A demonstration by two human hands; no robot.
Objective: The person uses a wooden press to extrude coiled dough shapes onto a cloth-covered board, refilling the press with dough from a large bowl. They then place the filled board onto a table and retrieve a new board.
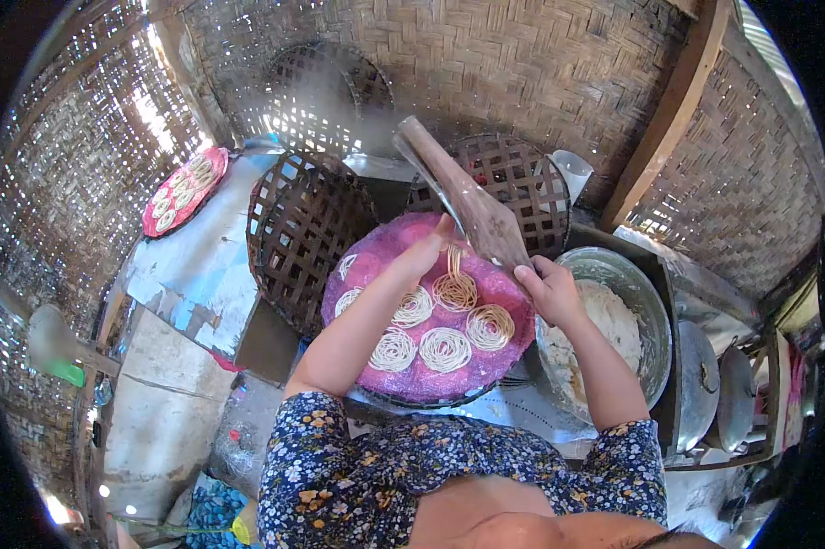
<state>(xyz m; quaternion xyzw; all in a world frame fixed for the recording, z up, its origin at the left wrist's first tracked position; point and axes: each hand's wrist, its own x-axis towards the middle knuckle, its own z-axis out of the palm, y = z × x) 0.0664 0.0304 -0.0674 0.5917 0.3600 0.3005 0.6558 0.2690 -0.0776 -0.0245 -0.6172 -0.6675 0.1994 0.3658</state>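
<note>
Round pink-sheeted tray [376,254] showed mottled magenta. Flat cream-white strand coils [445,350] bore spiral patterns; one golden-tan strand coil [454,293] read darker. Long wooden board [490,220] was dull brown. Navy cloth garment [376,462] carried white and orange-yellow flowers. Slatted round basket [307,238] was dark brown, gridded; plaited wall [522,55] tan, zigzag-woven.

No readable text, no legible labels, brands or numbers, no signs in view.

Ahead of you, woven wall [522,69]; at its right, wooden post [667,119]. Below the wall, open-lattice basket [304,233] at your left; translucent container [573,171] farther right. To your far right, two metal vessels [696,393], side by side.
</note>
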